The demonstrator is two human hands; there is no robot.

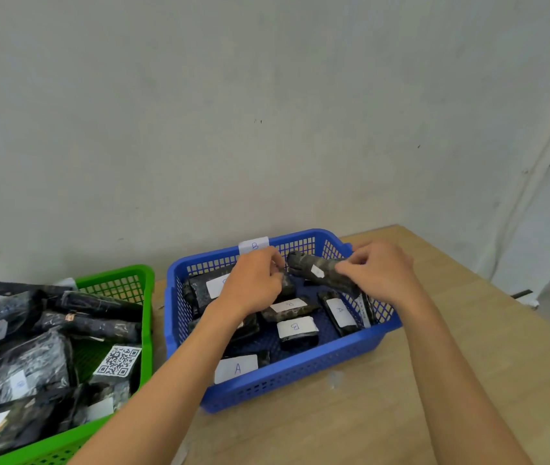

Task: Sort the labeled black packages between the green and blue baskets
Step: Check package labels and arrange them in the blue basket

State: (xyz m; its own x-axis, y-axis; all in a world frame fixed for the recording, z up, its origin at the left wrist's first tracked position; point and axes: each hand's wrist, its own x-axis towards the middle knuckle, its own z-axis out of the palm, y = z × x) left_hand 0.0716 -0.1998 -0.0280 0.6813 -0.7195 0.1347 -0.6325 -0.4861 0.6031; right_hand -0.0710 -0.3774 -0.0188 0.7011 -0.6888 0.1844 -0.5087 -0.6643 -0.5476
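A blue basket (pixel 300 374) stands at the table's middle with a white "B" tag (pixel 254 245) on its far rim. Inside lie several black packages with white labels marked A (pixel 236 368) or B (pixel 297 327). My right hand (pixel 381 270) holds a rolled black package (pixel 313 268) lifted above the basket's far right part. My left hand (pixel 253 283) reaches into the basket and pinches the top of another black package (pixel 287 284) beneath it. At the left, a green basket (pixel 147 297) is piled with black packages (pixel 32 364).
The baskets rest on a light wooden table (pixel 384 414) pushed against a grey wall (pixel 266 112). One package in the green basket carries a QR code label (pixel 118 360). The table's right edge runs diagonally at far right.
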